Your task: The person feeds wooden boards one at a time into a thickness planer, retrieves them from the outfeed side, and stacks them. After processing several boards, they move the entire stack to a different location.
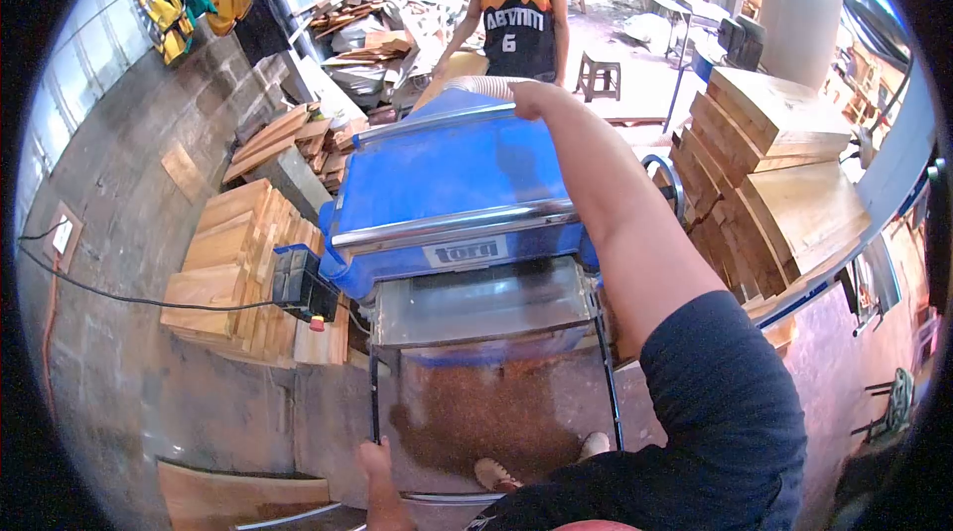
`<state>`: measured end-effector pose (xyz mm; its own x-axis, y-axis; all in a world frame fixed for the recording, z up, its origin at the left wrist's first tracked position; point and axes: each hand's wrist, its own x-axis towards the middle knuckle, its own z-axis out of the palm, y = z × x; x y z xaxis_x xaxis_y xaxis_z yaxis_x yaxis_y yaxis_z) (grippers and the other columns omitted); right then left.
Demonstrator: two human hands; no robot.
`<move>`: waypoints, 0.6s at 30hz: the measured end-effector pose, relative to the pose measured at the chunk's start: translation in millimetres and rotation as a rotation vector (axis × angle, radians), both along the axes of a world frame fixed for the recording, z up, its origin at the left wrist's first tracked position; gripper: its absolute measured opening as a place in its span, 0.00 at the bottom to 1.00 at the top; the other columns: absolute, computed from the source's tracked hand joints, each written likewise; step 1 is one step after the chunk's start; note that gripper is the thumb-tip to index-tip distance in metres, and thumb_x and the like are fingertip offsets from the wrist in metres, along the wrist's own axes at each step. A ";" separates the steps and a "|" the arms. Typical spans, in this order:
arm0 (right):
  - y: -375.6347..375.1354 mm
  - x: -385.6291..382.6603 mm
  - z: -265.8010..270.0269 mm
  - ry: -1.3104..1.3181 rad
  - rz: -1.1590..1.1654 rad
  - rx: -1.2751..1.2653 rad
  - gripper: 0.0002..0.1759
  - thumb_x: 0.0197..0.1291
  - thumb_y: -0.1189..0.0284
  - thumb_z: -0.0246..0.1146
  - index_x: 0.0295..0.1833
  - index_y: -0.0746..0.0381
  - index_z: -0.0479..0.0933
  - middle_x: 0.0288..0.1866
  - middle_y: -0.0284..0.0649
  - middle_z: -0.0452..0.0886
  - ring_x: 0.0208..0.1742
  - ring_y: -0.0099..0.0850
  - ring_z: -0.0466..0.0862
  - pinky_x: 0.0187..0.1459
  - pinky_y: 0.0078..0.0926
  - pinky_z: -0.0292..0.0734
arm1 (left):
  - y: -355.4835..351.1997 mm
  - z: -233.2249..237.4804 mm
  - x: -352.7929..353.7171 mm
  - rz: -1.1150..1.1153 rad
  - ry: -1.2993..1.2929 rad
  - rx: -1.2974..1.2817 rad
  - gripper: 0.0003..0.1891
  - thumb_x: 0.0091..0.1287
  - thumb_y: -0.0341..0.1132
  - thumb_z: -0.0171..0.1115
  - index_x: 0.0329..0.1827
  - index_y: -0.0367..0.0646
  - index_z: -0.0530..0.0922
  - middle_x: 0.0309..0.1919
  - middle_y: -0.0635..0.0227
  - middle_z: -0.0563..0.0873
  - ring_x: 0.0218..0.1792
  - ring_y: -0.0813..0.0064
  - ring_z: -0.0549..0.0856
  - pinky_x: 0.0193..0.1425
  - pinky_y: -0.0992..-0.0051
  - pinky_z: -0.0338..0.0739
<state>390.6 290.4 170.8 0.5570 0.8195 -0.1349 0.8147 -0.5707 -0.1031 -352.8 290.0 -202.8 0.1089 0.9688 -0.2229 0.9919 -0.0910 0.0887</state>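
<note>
A blue planer (447,169) marked "torq" stands in front of me, with chrome bars across its top and a metal bed (486,303) at its near side. My right hand (533,100) reaches over it to the end of the far chrome bar (437,124), beside a pale ribbed hose (481,84). Its fingers look curled; what they hold is hard to make out. Low at the left, my left hand (375,460) is closed at the near end of a black side rail (374,397). A roller (452,497) lies to its right.
Stacked wooden boards stand left (213,273) and right (804,203) of the planer. A black switch box (298,278) with a red button hangs on its left, its cable (149,301) running to the wall. Beyond stands a person (516,25) near scrap wood (372,45).
</note>
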 end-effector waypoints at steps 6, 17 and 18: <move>-16.5 7.5 -5.2 -0.046 -0.023 0.057 0.45 0.49 0.76 0.58 0.76 0.54 0.52 0.52 0.54 0.80 0.49 0.46 0.82 0.50 0.37 0.78 | -17.6 39.5 21.5 -0.040 0.003 0.126 0.22 0.57 0.49 0.67 0.35 0.33 0.83 0.32 0.48 0.85 0.37 0.47 0.85 0.43 0.56 0.79; -23.1 17.3 -11.4 -0.035 -0.096 -0.155 0.34 0.61 0.68 0.53 0.74 0.49 0.56 0.66 0.47 0.71 0.58 0.44 0.77 0.59 0.40 0.70 | -17.7 40.0 22.0 0.026 0.030 0.083 0.23 0.57 0.50 0.67 0.36 0.33 0.83 0.35 0.46 0.85 0.40 0.47 0.85 0.44 0.55 0.78; -22.9 16.8 -13.4 -0.036 -0.093 -0.156 0.34 0.61 0.68 0.53 0.74 0.49 0.56 0.66 0.47 0.71 0.58 0.44 0.77 0.59 0.40 0.70 | -18.2 38.9 20.7 0.029 0.030 0.082 0.23 0.57 0.50 0.67 0.36 0.33 0.83 0.35 0.46 0.85 0.40 0.47 0.85 0.44 0.55 0.78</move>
